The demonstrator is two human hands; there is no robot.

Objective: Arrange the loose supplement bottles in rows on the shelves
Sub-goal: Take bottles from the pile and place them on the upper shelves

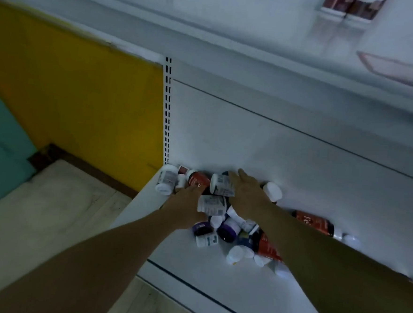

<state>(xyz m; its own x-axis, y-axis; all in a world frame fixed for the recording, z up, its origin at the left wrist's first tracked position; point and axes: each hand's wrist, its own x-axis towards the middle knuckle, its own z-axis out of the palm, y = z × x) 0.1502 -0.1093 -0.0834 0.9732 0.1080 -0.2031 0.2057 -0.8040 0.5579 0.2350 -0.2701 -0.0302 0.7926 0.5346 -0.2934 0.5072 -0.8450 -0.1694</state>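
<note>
Bottles (229,230) lie heaped at the shelf's (193,260) back left corner, no row started yet, my left hand (185,206) spread onto a red bottle (200,179), my right hand's (247,193) grip unclear to me.

Bare hands reach into a heap of supplement bottles (212,204) lying loose on a white shelf (193,263)

At the foot of the slotted upright (166,109), just to its right, the left hand (187,205) touches a red-labelled bottle (200,180) with straight fingers; further right, the right hand (247,193) lies against a white bottle (221,185), grip unclear
</note>
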